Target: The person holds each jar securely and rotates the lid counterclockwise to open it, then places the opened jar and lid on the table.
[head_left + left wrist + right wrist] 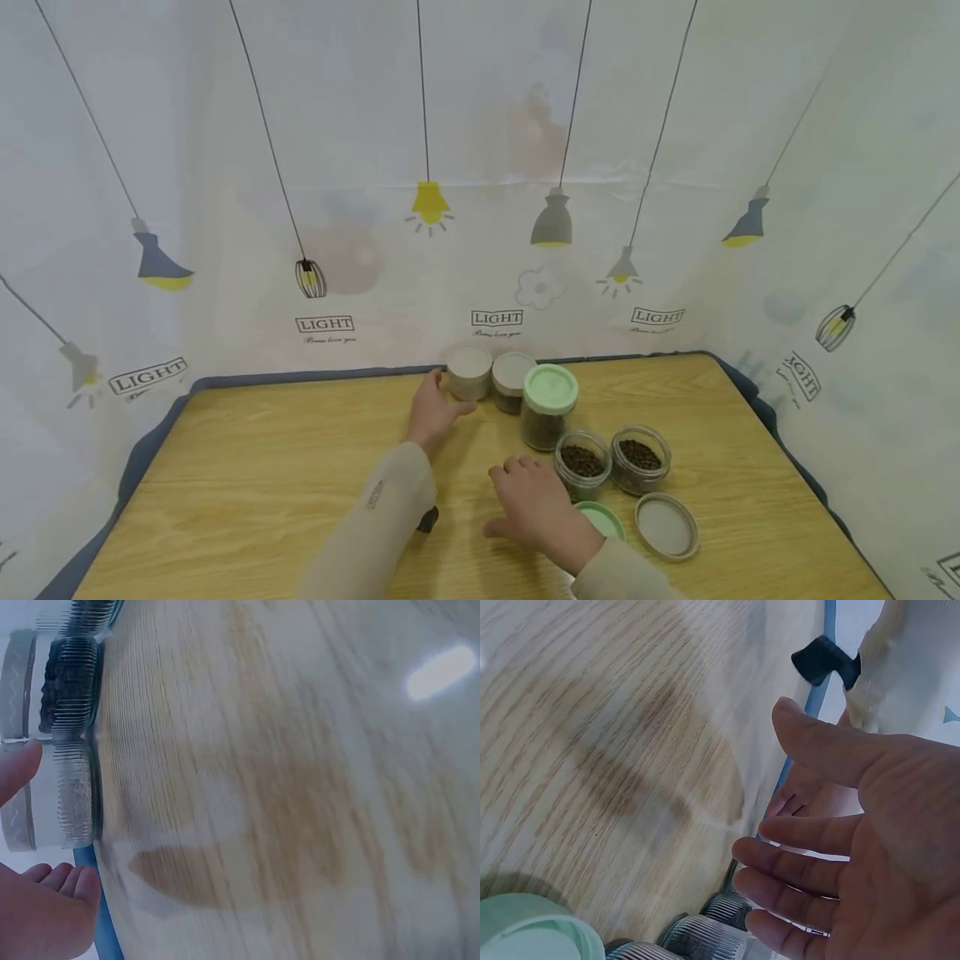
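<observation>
Left hand [435,414] is spread at leftmost pale-lidded jar [469,377], contact unclear. Right hand [534,504] is spread, near open bean jar [582,463].

wooden table [255,467]; blue border [140,458]; white backdrop [337,100]; printed yellow lamp [430,201]; "LIGHT" lettering [497,317]

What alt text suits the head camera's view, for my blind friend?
A person's left hand is open beside a pale-lidded jar at the back of a wooden table; the right hand hovers near two open jars of brown bean-like pieces.
</observation>
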A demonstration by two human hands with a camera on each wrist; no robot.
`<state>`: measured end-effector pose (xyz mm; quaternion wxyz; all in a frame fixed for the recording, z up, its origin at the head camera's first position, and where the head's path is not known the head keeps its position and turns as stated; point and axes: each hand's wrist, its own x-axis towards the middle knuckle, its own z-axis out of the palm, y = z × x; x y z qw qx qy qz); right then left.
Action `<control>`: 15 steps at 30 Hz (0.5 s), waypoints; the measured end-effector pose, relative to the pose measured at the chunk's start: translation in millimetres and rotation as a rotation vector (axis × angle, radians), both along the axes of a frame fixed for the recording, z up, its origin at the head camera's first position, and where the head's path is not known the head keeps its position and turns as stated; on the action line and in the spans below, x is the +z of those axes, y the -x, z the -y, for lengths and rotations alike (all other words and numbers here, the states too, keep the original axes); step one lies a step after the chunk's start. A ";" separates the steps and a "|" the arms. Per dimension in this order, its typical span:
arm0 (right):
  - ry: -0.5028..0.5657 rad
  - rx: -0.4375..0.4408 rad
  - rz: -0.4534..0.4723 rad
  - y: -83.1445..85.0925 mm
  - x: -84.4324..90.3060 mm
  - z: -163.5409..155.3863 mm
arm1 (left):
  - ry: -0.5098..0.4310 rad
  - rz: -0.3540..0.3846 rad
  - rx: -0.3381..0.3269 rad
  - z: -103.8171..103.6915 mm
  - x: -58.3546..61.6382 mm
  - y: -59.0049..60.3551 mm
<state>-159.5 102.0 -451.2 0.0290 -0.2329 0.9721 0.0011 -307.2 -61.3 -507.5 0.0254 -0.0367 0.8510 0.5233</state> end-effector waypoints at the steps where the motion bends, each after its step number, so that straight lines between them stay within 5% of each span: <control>1: 0.002 -0.005 0.012 0.3 0.0 -0.1 | 0.000 -0.007 -0.002 -2.1 -1.0 2.0; 15: 0.007 -0.002 0.089 3.5 0.3 -0.5 | -0.111 0.003 0.104 -25.3 -6.7 18.9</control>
